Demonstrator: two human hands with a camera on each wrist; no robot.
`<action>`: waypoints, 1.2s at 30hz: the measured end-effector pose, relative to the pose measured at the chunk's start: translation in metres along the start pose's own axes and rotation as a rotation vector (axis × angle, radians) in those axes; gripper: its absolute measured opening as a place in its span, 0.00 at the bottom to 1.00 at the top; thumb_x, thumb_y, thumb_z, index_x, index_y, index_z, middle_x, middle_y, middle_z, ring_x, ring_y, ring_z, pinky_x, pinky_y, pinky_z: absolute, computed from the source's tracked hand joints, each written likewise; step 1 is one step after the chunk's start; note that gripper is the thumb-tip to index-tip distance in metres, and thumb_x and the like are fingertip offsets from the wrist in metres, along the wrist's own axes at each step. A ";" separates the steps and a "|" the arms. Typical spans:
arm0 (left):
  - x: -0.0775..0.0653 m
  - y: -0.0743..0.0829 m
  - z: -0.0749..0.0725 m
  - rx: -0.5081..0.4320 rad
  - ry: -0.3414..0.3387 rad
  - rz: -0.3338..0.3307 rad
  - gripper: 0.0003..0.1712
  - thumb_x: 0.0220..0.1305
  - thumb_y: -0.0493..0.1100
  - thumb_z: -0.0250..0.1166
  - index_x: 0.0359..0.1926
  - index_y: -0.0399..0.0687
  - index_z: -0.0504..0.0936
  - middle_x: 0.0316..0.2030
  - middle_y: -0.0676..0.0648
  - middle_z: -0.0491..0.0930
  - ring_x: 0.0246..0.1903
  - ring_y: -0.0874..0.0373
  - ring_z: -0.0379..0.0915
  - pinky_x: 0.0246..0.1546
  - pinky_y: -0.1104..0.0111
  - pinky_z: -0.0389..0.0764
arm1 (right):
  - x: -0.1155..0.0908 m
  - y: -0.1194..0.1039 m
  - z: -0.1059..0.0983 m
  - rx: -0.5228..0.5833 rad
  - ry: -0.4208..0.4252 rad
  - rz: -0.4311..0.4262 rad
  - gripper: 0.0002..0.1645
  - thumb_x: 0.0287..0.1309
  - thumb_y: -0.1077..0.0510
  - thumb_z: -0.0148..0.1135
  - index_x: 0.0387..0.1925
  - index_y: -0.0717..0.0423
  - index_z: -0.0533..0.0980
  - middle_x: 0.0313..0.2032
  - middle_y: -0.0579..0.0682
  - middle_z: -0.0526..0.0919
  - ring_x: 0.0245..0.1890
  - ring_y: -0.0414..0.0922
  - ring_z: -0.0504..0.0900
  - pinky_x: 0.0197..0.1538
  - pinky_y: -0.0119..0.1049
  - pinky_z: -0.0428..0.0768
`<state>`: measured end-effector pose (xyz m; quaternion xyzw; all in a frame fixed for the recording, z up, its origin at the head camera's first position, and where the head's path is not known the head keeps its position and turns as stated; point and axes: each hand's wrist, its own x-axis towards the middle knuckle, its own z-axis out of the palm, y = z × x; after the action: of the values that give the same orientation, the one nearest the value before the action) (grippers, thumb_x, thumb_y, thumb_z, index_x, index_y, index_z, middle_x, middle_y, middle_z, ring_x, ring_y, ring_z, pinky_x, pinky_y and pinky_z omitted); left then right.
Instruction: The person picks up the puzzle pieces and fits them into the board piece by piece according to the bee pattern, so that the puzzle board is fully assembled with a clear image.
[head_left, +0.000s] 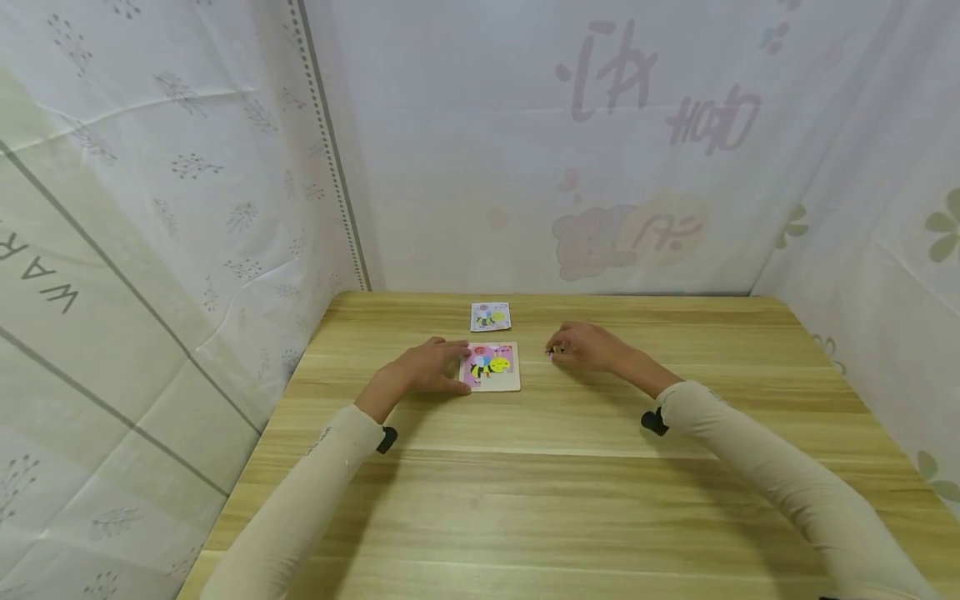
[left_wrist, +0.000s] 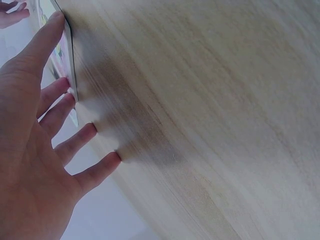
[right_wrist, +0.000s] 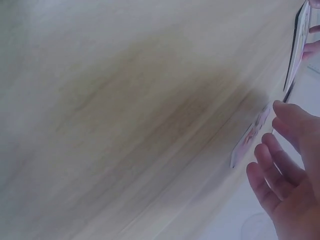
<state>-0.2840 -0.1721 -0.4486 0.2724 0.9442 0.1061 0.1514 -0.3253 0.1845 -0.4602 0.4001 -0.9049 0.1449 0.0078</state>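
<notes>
A square bee puzzle board (head_left: 501, 382) lies flat on the wooden table, its lower right part plain and pale. My left hand (head_left: 431, 367) steadies its left side, thumb and fingers spread and fairly straight; the left wrist view has the thumb touching the board's edge (left_wrist: 71, 50). To the right of the board, my right hand (head_left: 587, 347) pinches a small puzzle piece (head_left: 555, 352) close above the table. In the right wrist view this piece (right_wrist: 250, 135) looks flat, pink and dark, with the thumb and index finger at its far end.
Just behind the board lies a small picture card (head_left: 491, 317) with a similar bee. The wooden table (head_left: 480, 500) ends at patterned curtains (head_left: 480, 167) at the back and sides. Black wrist straps (head_left: 655, 422) sit at both sleeve cuffs.
</notes>
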 end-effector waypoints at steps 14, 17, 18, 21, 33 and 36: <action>0.001 0.001 0.000 0.006 -0.013 -0.013 0.46 0.67 0.66 0.68 0.78 0.53 0.66 0.80 0.49 0.59 0.78 0.41 0.52 0.73 0.42 0.61 | 0.003 0.002 0.004 0.013 -0.045 0.009 0.12 0.69 0.58 0.68 0.51 0.55 0.87 0.42 0.53 0.85 0.42 0.48 0.84 0.45 0.45 0.84; 0.000 0.001 0.000 0.003 -0.010 -0.014 0.46 0.66 0.66 0.68 0.78 0.53 0.66 0.80 0.49 0.59 0.77 0.41 0.52 0.73 0.41 0.61 | 0.007 -0.001 0.007 0.016 -0.056 0.004 0.12 0.70 0.57 0.67 0.52 0.54 0.87 0.42 0.52 0.85 0.42 0.46 0.84 0.44 0.43 0.84; 0.000 0.001 0.000 0.001 -0.009 -0.015 0.46 0.66 0.66 0.68 0.78 0.53 0.66 0.79 0.49 0.59 0.77 0.41 0.52 0.73 0.41 0.61 | 0.008 -0.002 0.008 0.018 -0.059 0.005 0.12 0.70 0.57 0.67 0.51 0.53 0.87 0.42 0.52 0.85 0.42 0.46 0.84 0.44 0.42 0.84; 0.001 0.001 0.000 -0.001 -0.005 -0.016 0.46 0.66 0.66 0.68 0.78 0.53 0.67 0.79 0.49 0.59 0.77 0.41 0.52 0.73 0.42 0.61 | 0.010 -0.006 0.009 0.032 -0.062 0.009 0.12 0.70 0.56 0.67 0.51 0.53 0.87 0.42 0.50 0.85 0.42 0.45 0.84 0.45 0.41 0.84; 0.000 0.001 0.001 -0.007 0.004 -0.016 0.46 0.66 0.66 0.69 0.78 0.53 0.67 0.79 0.49 0.60 0.77 0.41 0.54 0.72 0.41 0.62 | 0.018 -0.022 0.010 0.043 -0.075 0.016 0.13 0.70 0.53 0.68 0.51 0.53 0.87 0.41 0.49 0.85 0.40 0.42 0.82 0.43 0.39 0.83; 0.000 0.001 0.001 -0.006 0.003 -0.015 0.46 0.66 0.66 0.68 0.78 0.53 0.67 0.79 0.49 0.60 0.77 0.41 0.53 0.72 0.42 0.62 | 0.021 -0.028 0.007 0.040 -0.073 0.024 0.14 0.69 0.53 0.69 0.51 0.53 0.87 0.42 0.50 0.85 0.40 0.42 0.82 0.43 0.40 0.83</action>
<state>-0.2829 -0.1714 -0.4489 0.2649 0.9462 0.1081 0.1513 -0.3182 0.1493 -0.4572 0.3943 -0.9062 0.1483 -0.0351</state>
